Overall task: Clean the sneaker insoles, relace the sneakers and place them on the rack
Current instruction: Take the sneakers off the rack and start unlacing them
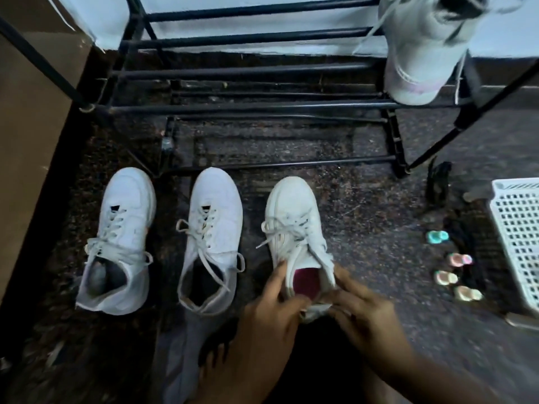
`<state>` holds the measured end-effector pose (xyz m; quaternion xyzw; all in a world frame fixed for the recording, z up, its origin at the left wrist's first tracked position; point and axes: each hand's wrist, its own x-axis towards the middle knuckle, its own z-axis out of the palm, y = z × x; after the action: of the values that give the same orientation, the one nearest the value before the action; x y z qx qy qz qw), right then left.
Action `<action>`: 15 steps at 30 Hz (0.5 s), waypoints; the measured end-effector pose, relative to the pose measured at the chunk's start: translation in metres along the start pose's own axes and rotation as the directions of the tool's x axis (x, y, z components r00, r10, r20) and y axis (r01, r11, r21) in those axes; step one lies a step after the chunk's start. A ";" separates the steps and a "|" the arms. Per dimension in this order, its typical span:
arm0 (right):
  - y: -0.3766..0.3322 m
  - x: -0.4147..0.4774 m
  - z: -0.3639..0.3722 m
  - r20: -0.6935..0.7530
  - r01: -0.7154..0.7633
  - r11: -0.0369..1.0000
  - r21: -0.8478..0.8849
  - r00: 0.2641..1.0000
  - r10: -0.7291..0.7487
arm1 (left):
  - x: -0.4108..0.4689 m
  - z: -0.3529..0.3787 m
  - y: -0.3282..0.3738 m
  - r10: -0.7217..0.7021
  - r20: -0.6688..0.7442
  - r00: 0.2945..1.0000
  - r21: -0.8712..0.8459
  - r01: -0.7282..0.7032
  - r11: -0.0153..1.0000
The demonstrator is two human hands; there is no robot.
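Insole step: both hands at the heel of one floor sneaker.

The black rack [262, 107] stands ahead with one grey sneaker [420, 53] on its top bars. Three white sneakers sit on the floor before it, all laced. The left hand [262, 310] and right hand [361, 304] each grip the collar of the nearest sneaker [291, 217], fingers curled round either side and spreading the opening. Its maroon insole [306, 282] lies inside, not yet out. Judging by this, cleaning has barely begun. The next move calls for one hand to steady the heel while the other pinches the insole's rear edge and peels it up.
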<state>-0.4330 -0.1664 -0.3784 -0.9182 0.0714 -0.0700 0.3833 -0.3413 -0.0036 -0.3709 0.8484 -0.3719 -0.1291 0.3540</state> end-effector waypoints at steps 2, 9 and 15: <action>0.015 0.000 0.016 0.052 -0.009 1.000 0.007 0.999 0.009 | -0.004 0.020 -0.019 -0.032 0.040 0.999 0.008 0.031 0.999; 0.031 -0.003 0.043 0.102 -0.001 1.000 -0.016 0.995 0.003 | -0.011 0.043 -0.045 -0.118 0.132 0.984 0.023 0.116 0.993; 0.043 0.003 0.048 0.100 -0.031 0.999 -0.025 0.994 0.034 | 0.003 0.043 -0.044 -0.121 0.123 0.985 0.025 0.119 0.993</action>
<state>-0.4244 -0.1633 -0.4421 -0.9237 0.0678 -0.0168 0.3766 -0.3364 -0.0062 -0.4322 0.8626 -0.3427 -0.1994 0.3142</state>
